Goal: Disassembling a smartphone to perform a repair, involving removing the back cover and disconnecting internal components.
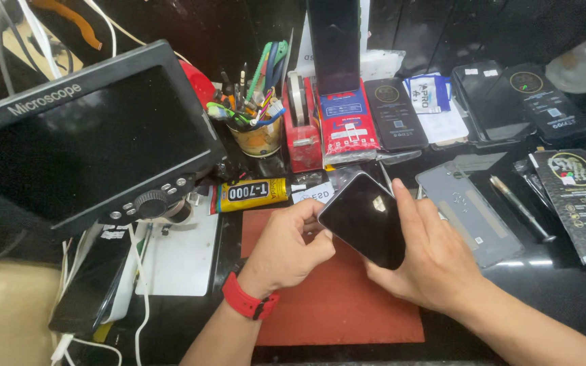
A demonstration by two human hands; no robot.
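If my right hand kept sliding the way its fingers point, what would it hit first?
The right hand holds the dark phone, fingers pointing up and left. Past the phone, it would probably first meet the yellow glue tube, though depth is unclear.

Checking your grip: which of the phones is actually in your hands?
The dark phone over the red mat, pinched between left hand and right hand; the others lie on the bench.

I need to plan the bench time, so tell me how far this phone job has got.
Done: nothing here shows a finished step. In hand: the left hand and right hand hold the glossy black flat phone tilted above the red-brown rubber work mat; its screen is dark. Left: the yellow glue tube lies apart beside the mat, and the grey flat back panel and slim metal tool lie apart to the right.
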